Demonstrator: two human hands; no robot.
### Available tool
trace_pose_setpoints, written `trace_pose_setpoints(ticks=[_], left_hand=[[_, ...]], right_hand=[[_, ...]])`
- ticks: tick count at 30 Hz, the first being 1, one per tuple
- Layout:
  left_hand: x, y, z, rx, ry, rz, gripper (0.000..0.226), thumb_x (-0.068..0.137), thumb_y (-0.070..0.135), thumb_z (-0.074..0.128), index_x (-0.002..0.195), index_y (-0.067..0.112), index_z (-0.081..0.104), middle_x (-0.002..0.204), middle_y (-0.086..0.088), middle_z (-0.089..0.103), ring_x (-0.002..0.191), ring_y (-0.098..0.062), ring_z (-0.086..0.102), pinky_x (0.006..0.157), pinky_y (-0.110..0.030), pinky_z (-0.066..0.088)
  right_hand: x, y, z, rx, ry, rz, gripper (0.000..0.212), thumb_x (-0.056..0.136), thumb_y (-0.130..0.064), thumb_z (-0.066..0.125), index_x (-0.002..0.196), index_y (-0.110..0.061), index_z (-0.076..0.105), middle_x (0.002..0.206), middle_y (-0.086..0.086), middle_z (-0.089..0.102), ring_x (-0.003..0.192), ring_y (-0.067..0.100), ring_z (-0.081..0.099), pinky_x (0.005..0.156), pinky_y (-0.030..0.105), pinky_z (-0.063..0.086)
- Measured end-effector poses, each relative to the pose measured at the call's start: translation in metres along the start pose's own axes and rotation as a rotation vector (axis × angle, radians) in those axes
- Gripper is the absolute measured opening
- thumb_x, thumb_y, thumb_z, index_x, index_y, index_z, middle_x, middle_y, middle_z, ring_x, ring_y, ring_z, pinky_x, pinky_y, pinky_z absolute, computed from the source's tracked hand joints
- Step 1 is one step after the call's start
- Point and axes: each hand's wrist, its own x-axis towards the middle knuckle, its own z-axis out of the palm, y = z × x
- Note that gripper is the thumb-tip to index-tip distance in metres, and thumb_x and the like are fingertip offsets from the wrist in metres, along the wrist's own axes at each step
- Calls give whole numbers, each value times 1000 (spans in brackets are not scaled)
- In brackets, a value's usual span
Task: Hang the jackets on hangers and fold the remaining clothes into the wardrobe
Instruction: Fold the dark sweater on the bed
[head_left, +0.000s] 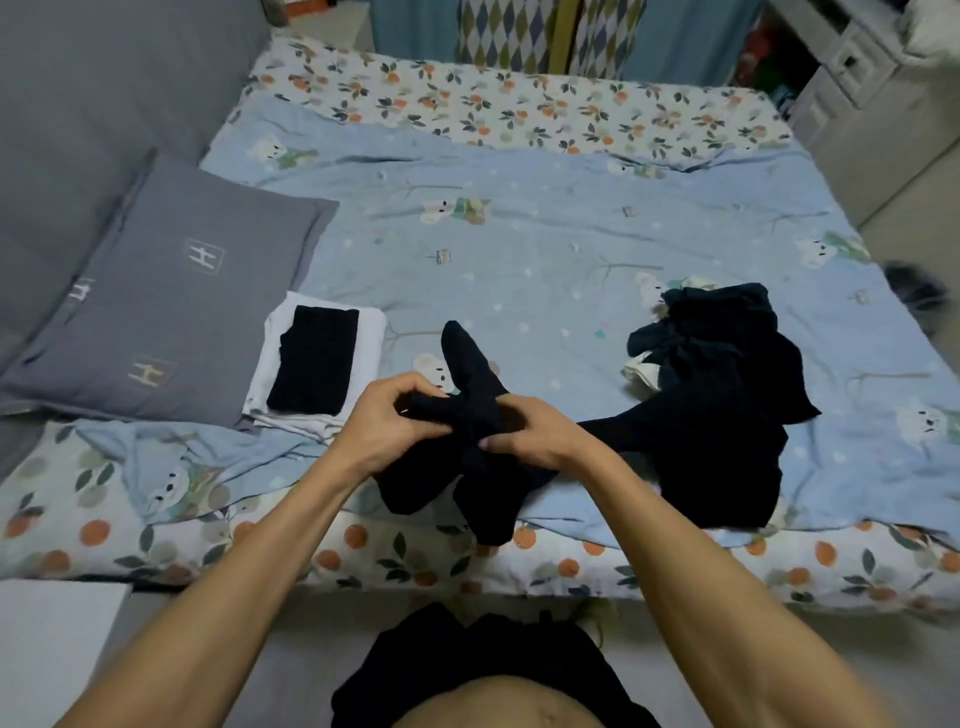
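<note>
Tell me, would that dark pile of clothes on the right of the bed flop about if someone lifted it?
Probably yes. The dark pile of clothes lies crumpled and draped, so it looks limp. It would likely sag and trail like the dark garment hanging from the left hand and right hand. It seems unlikely to roll.

The room is dim, lit softly and evenly from above, with a cool bluish cast. Shadows are faint; a soft one lies under the bed's (519, 566) near edge. No glare shows. The dark clothes (727, 395) lose nearly all detail, reading as flat black shapes. The wide lens bends the bed's edges outward, and the corners are stretched. The far right corner is smeared and blurred; the whole picture is slightly soft.
</note>
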Motion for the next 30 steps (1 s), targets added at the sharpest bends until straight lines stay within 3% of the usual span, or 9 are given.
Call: trace_pose_setpoints(ticks=[3,6,9,12,17,21,23,26,30], left_hand=[[-3,-13,-13,-85,12,-59,20,75,4,82,85,17,72,84,2,73,83,-13,69,80,-21,56],[1,-39,-21,-32,92,-154,22,78,-1,78,83,20,72,85,-2,73,82,-14,69,78,-21,53],[7,-62,-15,111,124,-259,27,79,-5,72,76,21,68,81,-3,69,71,-6,64,67,-15,47],[12,-73,-7,73,174,-394,25,78,-7,66,75,17,68,81,-6,69,82,-24,66,74,-35,56],[4,-61,13,-9,113,-318,25,78,-10,66,74,14,67,77,-6,67,77,-22,63,76,-41,56],[-6,-46,16,-166,88,-220,29,81,-11,64,75,17,67,76,-3,66,77,-18,65,68,-28,53],[-10,-40,15,-256,77,-183,32,82,-13,62,73,18,67,75,-4,66,73,-19,64,67,-29,53],[-13,-40,11,-404,124,-190,32,82,-19,55,75,11,64,69,0,64,69,-16,61,66,-27,52],[-8,-63,0,-219,210,-286,32,81,-15,56,76,15,65,75,-1,64,77,-20,59,71,-33,51]], right_hand=[[7,2,8,-52,274,-62,8,85,-12,64,93,-12,62,95,5,67,86,24,63,72,34,48],[2,2,19,227,403,-41,14,83,0,57,84,-14,55,87,2,64,69,16,60,65,29,48],[-5,-1,28,352,440,-40,22,88,2,52,76,-16,57,91,-4,67,82,13,66,71,26,53],[-8,-3,19,583,536,50,24,92,-2,52,73,-11,62,88,6,72,86,19,72,77,34,60],[-3,2,9,408,378,175,7,90,-17,60,95,-22,62,102,5,71,84,17,69,79,31,54],[-2,-2,23,284,126,233,54,85,-52,68,128,-21,56,114,-9,61,104,14,61,86,27,46],[-1,-7,32,272,63,210,54,83,-57,68,124,-23,59,110,-11,62,104,13,62,86,27,46],[4,-9,38,198,172,132,11,88,-17,63,98,-21,65,93,-3,68,89,17,65,69,21,47],[-4,-8,31,398,373,105,29,77,7,46,77,-20,58,69,-8,60,63,10,57,56,20,41]])
